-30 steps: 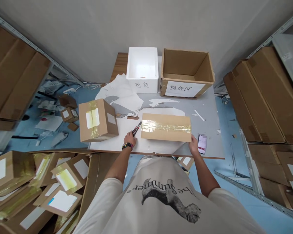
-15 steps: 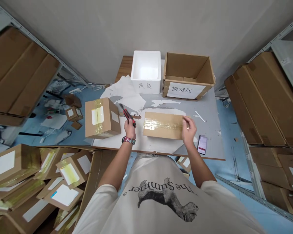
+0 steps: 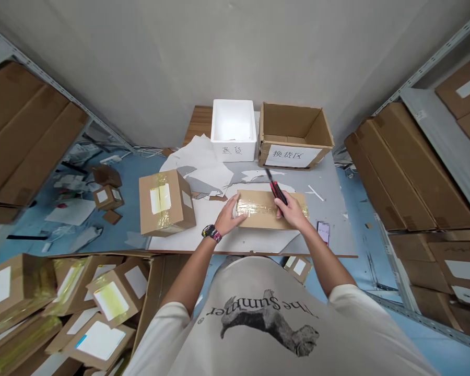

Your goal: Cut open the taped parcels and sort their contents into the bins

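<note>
Long, low cardboard box [image 3: 256, 214] sits mid-frame, just right of center, on the white sheet [image 3: 254, 241] covering part of the table. Plain brown, top face up, glossy yellowish-clear tape running lengthwise and wrinkled, strong glare toward its left half. Tape also shows at the right end.

My left hand [image 3: 227, 218] is on the box's left end: spread, thumb over the top face, fingers along the end. Can't tell how hard it presses. My right hand [image 3: 292, 210] is closed round a red-and-black utility knife [image 3: 276, 190], over the right half of the box, dark tip angled up-left in the frame. Can't tell whether the knuckles touch the cardboard, or how much of the tip is bare blade; it's soft with blur.

Hidden: part of the right half of the top, under my right hand and wrist; left end mostly behind my left fingers; underside out of sight. Phone [image 3: 324, 230] right of the box: screen unreadable. Label on the taped carton [image 3: 175, 214] left of my hand: too small to read. Parcels [image 3: 102, 303] lower left run off the frame.
</note>
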A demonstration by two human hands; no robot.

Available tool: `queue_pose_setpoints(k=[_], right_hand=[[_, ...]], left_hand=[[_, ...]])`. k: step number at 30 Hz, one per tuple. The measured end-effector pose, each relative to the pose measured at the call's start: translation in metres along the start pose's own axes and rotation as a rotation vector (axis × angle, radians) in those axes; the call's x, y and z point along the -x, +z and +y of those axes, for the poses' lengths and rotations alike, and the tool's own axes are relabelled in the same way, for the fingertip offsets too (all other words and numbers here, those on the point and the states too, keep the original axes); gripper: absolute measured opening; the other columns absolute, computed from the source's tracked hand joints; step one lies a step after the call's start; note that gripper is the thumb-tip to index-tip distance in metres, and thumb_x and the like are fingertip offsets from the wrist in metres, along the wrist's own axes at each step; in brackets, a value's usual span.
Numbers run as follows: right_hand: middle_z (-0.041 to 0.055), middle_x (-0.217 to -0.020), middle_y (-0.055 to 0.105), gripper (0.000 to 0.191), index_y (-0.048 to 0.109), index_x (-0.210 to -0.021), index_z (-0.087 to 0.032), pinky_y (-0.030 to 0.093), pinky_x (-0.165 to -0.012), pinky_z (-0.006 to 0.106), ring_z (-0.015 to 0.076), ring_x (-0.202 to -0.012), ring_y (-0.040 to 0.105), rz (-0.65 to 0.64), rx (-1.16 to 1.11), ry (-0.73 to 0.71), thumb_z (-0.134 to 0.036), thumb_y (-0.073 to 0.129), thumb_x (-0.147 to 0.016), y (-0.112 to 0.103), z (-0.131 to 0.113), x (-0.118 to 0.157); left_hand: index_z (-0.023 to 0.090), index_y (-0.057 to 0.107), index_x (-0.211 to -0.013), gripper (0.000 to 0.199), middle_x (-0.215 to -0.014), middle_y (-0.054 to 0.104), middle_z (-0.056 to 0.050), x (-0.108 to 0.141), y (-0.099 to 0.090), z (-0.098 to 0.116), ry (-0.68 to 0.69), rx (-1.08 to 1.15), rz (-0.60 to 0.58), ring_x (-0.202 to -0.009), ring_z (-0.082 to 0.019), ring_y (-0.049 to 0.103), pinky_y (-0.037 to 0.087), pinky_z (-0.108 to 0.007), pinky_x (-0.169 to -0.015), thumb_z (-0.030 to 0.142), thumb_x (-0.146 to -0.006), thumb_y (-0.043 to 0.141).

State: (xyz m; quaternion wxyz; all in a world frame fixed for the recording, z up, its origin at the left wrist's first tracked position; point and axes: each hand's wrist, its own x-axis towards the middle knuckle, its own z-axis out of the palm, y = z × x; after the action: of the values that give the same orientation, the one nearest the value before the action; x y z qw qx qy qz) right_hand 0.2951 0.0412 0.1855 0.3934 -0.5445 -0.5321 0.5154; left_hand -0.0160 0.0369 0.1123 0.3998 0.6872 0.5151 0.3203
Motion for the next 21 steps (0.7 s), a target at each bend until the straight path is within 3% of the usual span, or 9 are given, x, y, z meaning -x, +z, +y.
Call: queue_pose_setpoints(k=[4, 7, 14, 21], right_hand=[[0.0058, -0.115, 0.088, 0.042, 0.082, -0.141, -0.031, 0.062, -0.091, 0.042, 0.0322, -0.098, 0.081, -0.183, 0.533, -0.135, -0.048, 0.075, -0.103, -0.025, -0.015, 0.018], [0.0051, -0.124, 0.089, 0.041, 0.083, -0.143, -0.035, 0.060, -0.093, 0.042, 0.0339, -0.102, 0.081, -0.272, 0.737, -0.161, -0.039, 0.073, -0.104, -0.020, -0.029, 0.019], [0.0052, -0.119, 0.089, 0.042, 0.082, -0.145, -0.036, 0.058, -0.090, 0.041, 0.0329, -0.098, 0.080, -0.337, 1.041, -0.202, -0.034, 0.067, -0.107, 0.005, -0.042, -0.003], [0.0076, -0.114, 0.089, 0.036, 0.082, -0.143, -0.031, 0.054, -0.091, 0.037, 0.0310, -0.097, 0.081, -0.412, 1.157, -0.154, -0.031, 0.068, -0.110, 0.026, -0.066, -0.014]], left_hand=[[0.032, 0.043, -0.183, 0.100, -0.185, 0.044, -0.013, -0.001, 0.003, -0.024, -0.079, 0.116, -0.134, -0.155, -0.042, 0.059, 0.062, -0.050, -0.115, 0.049, -0.094, 0.086], [0.034, 0.042, -0.183, 0.103, -0.184, 0.043, -0.013, -0.005, 0.004, -0.033, -0.086, 0.187, -0.147, -0.145, -0.039, 0.064, 0.067, -0.043, -0.099, 0.050, -0.091, 0.088], [0.034, 0.048, -0.179, 0.103, -0.177, 0.049, -0.013, -0.014, 0.020, -0.045, 0.006, 0.214, -0.083, -0.154, -0.038, 0.056, 0.058, -0.052, -0.122, 0.040, -0.086, 0.090], [0.036, 0.048, -0.179, 0.105, -0.175, 0.051, -0.013, -0.015, 0.030, -0.052, 0.035, 0.192, -0.043, -0.160, -0.040, 0.052, 0.051, -0.055, -0.129, 0.037, -0.083, 0.092]])
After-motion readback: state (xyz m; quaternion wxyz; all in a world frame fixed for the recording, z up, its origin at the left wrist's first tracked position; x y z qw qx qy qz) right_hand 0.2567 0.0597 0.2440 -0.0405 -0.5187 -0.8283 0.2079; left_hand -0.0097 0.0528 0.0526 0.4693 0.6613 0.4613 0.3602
